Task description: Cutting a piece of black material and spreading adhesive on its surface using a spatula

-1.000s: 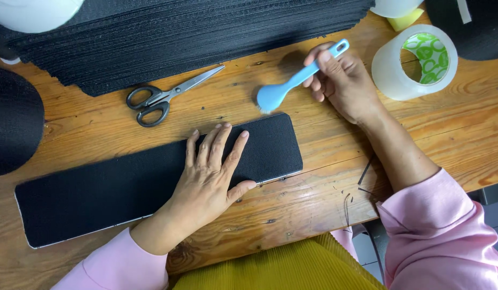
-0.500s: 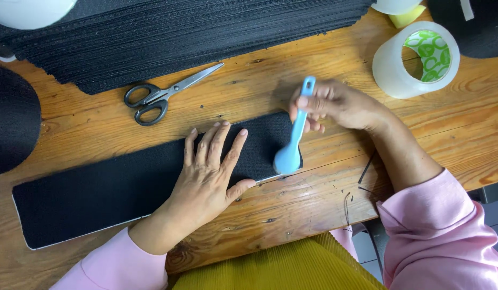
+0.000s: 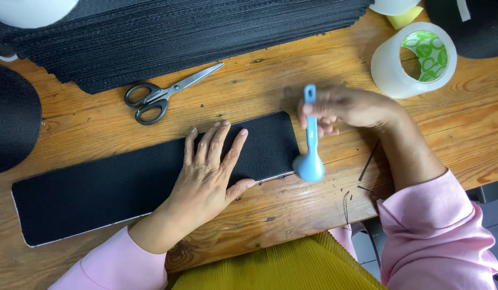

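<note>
Left hand (image 3: 208, 174) lay flat, open, pinning the black fabric strip (image 3: 98, 188) on the counter (image 3: 270, 80). Right hand (image 3: 348, 107) had its grip closed on the blue spoon-shaped tool (image 3: 310, 145) at the strip's right end, likely the edge-pressing step; next move called for steady pressure along that edge.

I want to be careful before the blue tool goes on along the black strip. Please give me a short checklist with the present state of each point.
1. Left hand presses flat on the black strip: ok.
2. Right hand grips the blue tool by its handle: ok.
3. Tool's rounded end at the strip's right edge: ok.
4. Left fingers apart from the tool: ok.
5. Scissors lie off the strip: ok.
6. Tool touches the strip: cannot tell, blurred.
</note>
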